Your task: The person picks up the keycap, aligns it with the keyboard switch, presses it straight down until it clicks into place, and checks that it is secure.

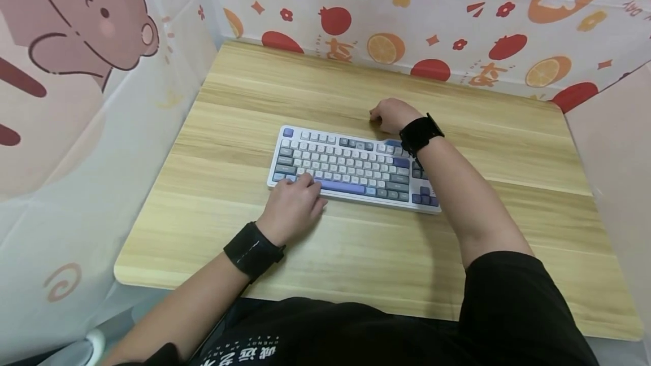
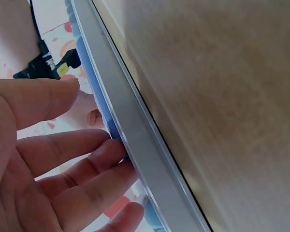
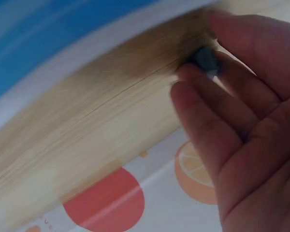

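A white-framed keyboard (image 1: 351, 168) with white, grey and purple keycaps lies on the wooden table. My left hand (image 1: 292, 208) rests at its near left edge, fingertips on the bottom-row keys; in the left wrist view the fingers (image 2: 87, 183) are loosely extended against the frame's side (image 2: 130, 116). Just beyond the keyboard's far edge, my right hand (image 1: 394, 116) is low over the table. In the right wrist view it pinches a small dark grey piece (image 3: 206, 62), keycap-like in shape, between its fingertips. My right forearm covers part of the keyboard's right end.
The wooden table (image 1: 229, 123) reaches back to a fruit-patterned cloth (image 1: 386, 16). Another cloth with a cartoon bear (image 1: 96, 10) hangs on the left. A pale panel (image 1: 615, 134) stands along the right side. Black bands (image 1: 254, 250) are worn on both wrists.
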Tool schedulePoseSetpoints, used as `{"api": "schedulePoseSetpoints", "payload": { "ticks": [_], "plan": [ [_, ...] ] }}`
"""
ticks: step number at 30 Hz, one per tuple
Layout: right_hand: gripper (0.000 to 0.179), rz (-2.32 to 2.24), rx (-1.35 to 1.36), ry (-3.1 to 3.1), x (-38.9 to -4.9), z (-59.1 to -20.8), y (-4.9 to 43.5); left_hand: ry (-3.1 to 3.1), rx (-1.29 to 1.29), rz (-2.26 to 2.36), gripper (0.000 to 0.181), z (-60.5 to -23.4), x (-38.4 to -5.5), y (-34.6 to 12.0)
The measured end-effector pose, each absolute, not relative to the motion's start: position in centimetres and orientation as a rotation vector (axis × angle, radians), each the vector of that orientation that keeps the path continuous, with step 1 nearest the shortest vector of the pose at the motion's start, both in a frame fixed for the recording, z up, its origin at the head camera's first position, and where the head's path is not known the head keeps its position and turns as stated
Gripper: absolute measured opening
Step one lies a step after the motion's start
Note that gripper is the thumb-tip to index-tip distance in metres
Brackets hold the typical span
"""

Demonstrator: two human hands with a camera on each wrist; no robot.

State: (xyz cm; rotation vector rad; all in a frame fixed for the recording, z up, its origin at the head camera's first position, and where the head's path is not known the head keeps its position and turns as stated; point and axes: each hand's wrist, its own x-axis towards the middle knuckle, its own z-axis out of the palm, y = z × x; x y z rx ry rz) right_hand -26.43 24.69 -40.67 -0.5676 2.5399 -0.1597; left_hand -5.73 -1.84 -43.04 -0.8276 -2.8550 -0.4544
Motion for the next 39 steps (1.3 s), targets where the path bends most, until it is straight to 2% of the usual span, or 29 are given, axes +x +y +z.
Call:
{"api": "schedulePoseSetpoints", "payload": {
  "ticks": [5,15,22,26,34,39],
  "plan": [
    [0.042,-0.353,-0.495,2.586,-25.7,-40.7,25.6,-2.834,-0.826,-0.47,0.024,-43.1,-5.8,-1.7],
    [0.022,-0.854,-0.418,2.564,-24.1,-41.0,26.7,-2.879,-0.824,-0.538,0.022,-43.1,-6.1,-1.8],
    [0.029,-1.396,-0.248,2.305,-22.2,-41.2,26.8,-2.952,-0.739,-0.663,0.022,-42.5,-6.5,-2.0],
    [0.031,-1.582,-0.206,2.201,-20.7,-40.9,26.5,-2.981,-0.71,-0.743,0.023,-42.2,-6.9,-2.1],
    [0.034,-1.721,-0.331,2.098,-16.0,-40.2,24.6,-3.003,-0.691,-0.888,0.023,-41.6,-8.0,-2.4],
    [0.026,-1.945,-0.352,1.961,-13.3,-39.2,22.8,-2.955,-0.727,-1.018,0.026,-41.0,-8.7,-1.9]
  ]
}}
